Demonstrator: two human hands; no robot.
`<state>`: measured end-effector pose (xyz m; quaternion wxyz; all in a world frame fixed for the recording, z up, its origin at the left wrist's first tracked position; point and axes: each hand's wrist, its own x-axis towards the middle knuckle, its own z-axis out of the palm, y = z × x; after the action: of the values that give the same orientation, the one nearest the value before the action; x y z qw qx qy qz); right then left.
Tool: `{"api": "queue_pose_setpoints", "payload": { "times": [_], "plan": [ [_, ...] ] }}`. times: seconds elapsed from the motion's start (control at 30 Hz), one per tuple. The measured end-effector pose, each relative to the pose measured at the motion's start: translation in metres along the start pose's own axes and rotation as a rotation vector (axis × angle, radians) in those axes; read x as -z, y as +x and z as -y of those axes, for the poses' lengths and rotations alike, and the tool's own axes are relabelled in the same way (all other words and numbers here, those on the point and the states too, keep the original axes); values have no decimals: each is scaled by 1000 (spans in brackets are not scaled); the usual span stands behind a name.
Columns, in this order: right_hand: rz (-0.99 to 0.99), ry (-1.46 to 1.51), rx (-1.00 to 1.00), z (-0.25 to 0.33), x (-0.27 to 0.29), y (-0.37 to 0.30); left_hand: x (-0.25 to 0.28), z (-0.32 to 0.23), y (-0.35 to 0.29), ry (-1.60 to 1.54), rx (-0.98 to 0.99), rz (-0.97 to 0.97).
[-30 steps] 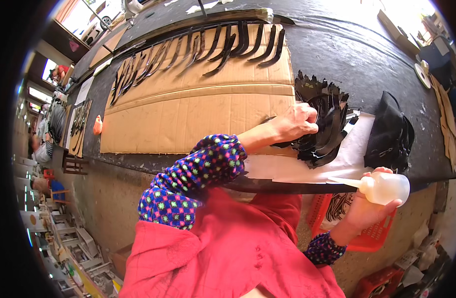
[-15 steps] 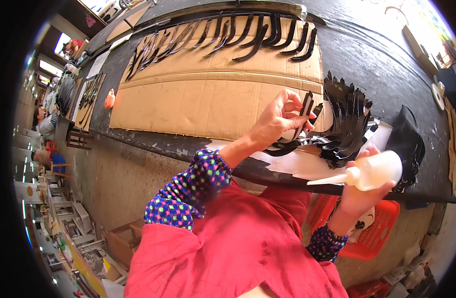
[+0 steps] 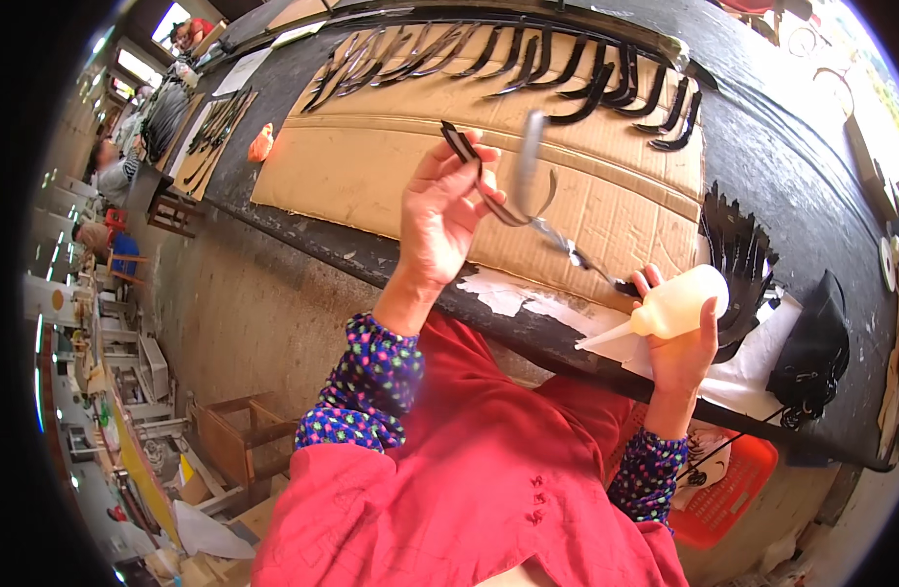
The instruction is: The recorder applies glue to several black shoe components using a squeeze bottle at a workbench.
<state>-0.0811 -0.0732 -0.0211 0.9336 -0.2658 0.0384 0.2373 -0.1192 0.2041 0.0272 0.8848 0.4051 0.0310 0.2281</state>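
Observation:
My left hand (image 3: 439,210) is raised over the near edge of a brown cardboard sheet (image 3: 346,176), its fingers pinching a thin black strip (image 3: 458,144). Below these fingers the strip's length curls and trails to the right, partly smeared by motion. In my right hand (image 3: 679,364) lies a whitish squeeze bottle (image 3: 686,301), tilted with its narrow nozzle pointing left and down. The trailing end of a strip reaches close to my right fingertips; whether they touch it I cannot tell. A fanned pile of black strips (image 3: 738,245) lies just beyond the bottle.
Curved black strips (image 3: 596,93) lie in a row along the cardboard's far side. A black bag (image 3: 811,342) rests on the dark table (image 3: 802,205) at the right. Below the edge stands a red plastic basket (image 3: 733,499). An orange lump (image 3: 261,144) sits left of the cardboard.
My left hand has moved left, away from the pile, drawing the strip out with it. My right hand with the bottle has come slightly left and up. The whole view has shifted.

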Motion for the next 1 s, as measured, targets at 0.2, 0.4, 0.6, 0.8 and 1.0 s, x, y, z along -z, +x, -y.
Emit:
{"api": "queue_pose_setpoints", "payload": {
  "times": [0.2,0.4,0.6,0.8,1.0],
  "plan": [
    [60,32,-3,0,8,0,29,-65,-6,222,-214,-13],
    [38,30,-22,0,10,-2,44,-60,-14,37,-209,-115],
    [127,143,-69,-3,-12,-2,43,-14,-13,-452,80,-3],
    [281,79,-218,-48,-60,21,49,0,-15,-494,141,79],
    [183,107,-428,-99,-63,45,69,1,-29,-405,182,55]
  ]
}}
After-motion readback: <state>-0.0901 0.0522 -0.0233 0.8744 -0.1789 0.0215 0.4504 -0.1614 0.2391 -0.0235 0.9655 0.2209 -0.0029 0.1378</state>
